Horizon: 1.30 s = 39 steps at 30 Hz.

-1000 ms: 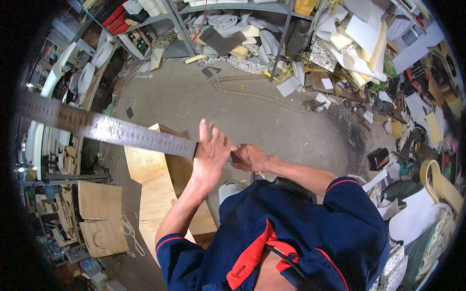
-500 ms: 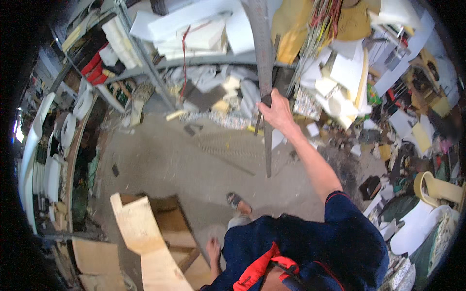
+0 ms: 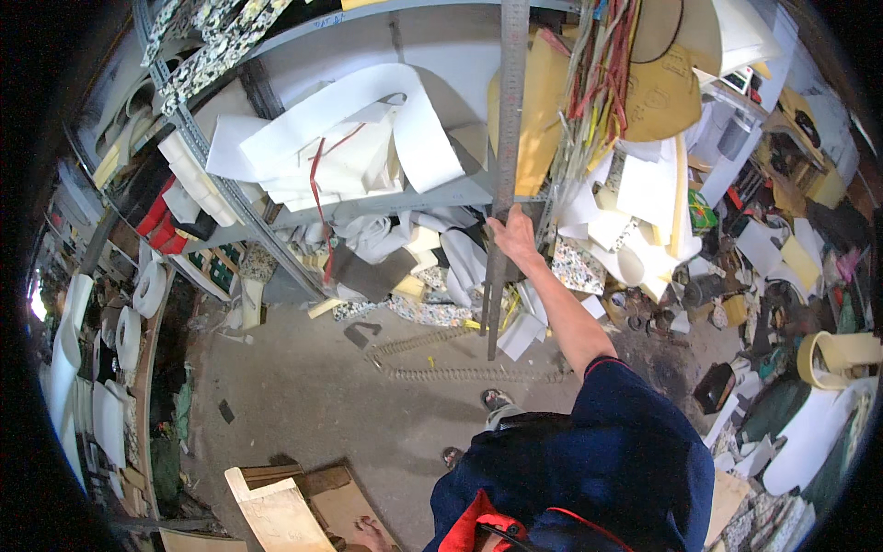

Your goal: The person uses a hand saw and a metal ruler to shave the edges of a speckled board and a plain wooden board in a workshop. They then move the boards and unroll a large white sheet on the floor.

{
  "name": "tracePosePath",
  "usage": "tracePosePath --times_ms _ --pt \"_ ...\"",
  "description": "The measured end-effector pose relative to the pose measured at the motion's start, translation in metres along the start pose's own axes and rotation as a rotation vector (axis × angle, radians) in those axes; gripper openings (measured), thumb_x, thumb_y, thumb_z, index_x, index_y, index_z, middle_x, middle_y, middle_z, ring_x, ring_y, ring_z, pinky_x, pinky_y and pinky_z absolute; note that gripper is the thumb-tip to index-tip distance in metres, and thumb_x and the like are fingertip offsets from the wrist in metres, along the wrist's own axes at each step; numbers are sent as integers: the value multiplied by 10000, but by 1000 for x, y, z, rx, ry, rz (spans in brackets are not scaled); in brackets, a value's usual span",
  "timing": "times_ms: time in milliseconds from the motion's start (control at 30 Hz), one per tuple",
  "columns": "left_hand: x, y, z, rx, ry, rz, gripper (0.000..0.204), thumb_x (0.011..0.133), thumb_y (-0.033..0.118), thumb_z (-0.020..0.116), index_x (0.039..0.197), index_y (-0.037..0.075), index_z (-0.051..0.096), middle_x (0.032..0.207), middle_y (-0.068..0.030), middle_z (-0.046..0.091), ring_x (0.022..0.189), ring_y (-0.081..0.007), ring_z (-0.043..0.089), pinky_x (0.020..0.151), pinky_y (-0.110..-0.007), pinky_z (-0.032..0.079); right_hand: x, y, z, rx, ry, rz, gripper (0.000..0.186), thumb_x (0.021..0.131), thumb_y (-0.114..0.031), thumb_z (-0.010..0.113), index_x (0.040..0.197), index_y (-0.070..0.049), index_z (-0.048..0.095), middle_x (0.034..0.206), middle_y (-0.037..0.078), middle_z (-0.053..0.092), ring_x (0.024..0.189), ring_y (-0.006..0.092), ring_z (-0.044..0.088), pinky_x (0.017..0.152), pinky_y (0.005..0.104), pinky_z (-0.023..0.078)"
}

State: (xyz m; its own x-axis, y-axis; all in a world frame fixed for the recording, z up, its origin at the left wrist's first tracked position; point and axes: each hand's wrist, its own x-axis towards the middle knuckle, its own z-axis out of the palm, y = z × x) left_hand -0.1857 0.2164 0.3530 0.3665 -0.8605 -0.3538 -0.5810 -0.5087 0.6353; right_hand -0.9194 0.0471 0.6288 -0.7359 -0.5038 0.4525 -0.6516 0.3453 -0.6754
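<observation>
In the head view, gripping a long steel ruler (image 3: 511,120) in the right hand (image 3: 515,237), with fingers wrapped round its lower part and arm stretched out ahead. Running lengthwise up out of sight at the top, across the front edge of a grey metal shelf (image 3: 432,195), close to its right end; down to a tip below that edge, over the floor (image 3: 294,396). Cannot tell contact with the shelf from a small gap.

On the shelf, left of the ruler, white foam sheets (image 3: 428,152), with a red strap (image 3: 315,184) hanging past the front edge; towards the right end, yellow foam (image 3: 538,124) and a bundle of thin strips (image 3: 593,101).

At the bottom, showing only the fingers of the left hand (image 3: 370,534), over a board of the wooden frame (image 3: 280,515); cannot tell spread from curled, nor resting from hovering.

Judged from the grip, in hand: one-handed holding-out of the ruler before the shelf, well apart from the frame. Calling next, probably, for a firm grasp, a steady wrist and clearance from the strips.
</observation>
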Motion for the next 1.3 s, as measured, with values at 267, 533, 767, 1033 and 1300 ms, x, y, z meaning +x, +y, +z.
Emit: tracePosePath --times_ms 267,533,767,1033,1300 --pt "-65 133 161 37 -220 11 303 900 239 616 993 -49 626 899 -201 664 807 -307 647 732 -430 515 76 125 37 -7 20 65 450 816 -215 771 1015 71 487 923 350 650 904 514 647 780 556 518" --pt "-87 170 205 50 -247 -8 333 891 239 639 1030 -63 637 923 -210 681 829 -294 667 749 -422 532 121 202 40 -165 -38 262 516 830 -341 744 1044 74 524 893 311 666 906 479 664 798 500 534" --pt "-106 112 138 299 -38 -133 362 883 239 659 1063 -76 646 944 -217 697 848 -282 685 764 -415 547 175 347 112 -678 50 -103 472 811 -523 658 940 -71 703 917 178 718 821 374 688 676 491 529" --pt "-137 122 134 -24 121 -319 611 987 528 448 896 -33 673 858 -289 661 821 -452 658 731 -510 487 187 390 125 -545 -114 -27 756 761 -709 641 821 40 727 880 214 729 808 355 702 725 504 546" --pt "-240 48 147 -206 245 -459 538 976 467 516 1019 -42 683 983 -280 689 926 -424 678 779 -489 518 -48 271 159 -610 -1382 151 531 913 -355 675 1309 -17 570 1174 129 653 1055 281 628 852 455 526"
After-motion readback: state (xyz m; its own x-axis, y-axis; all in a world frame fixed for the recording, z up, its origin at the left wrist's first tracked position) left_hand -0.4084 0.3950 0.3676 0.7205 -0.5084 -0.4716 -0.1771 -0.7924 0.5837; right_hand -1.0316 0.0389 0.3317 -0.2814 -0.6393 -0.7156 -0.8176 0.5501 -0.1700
